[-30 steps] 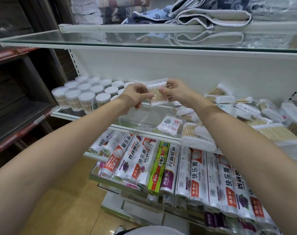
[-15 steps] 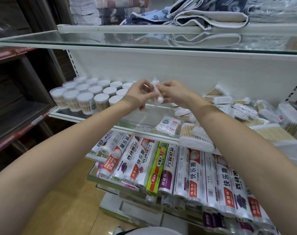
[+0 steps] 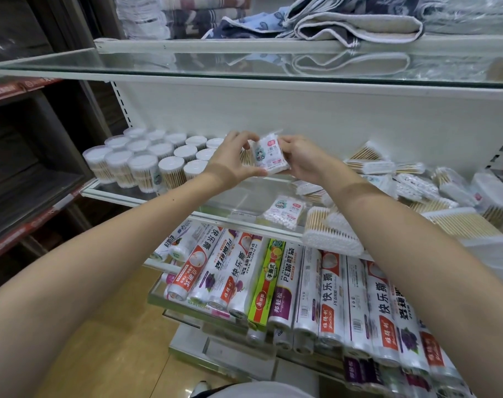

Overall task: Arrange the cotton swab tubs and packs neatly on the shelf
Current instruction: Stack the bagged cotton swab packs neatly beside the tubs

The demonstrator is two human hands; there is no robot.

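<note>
Both hands raised over the glass shelf [image 3: 170, 196], holding one small swab pack [image 3: 270, 156] between them. Left hand [image 3: 233, 163] curled on the left edge of the pack, thumb under its lower corner; right hand [image 3: 303, 159] gripping the right edge with bent fingers. Pack now turned with printed label toward the camera, standing almost upright, a little tilted. One second before, seen flat with the wooden sticks showing; half a second before, seen edge-on. So, rotated in the hands, while kept at nearly the same height above the shelf.

On the shelf at left, round swab tubs [image 3: 147, 168] in tidy rows, unchanged. Lying flat near the front edge, a second labelled pack [image 3: 284, 211], same place as before. At right, loose pile of swab packs [image 3: 411, 185], not in order, also unchanged. Below, rolls of plastic wrap [image 3: 273, 282] on the lower shelf. Above, folded towels [image 3: 345, 24] on the top glass shelf.
</note>
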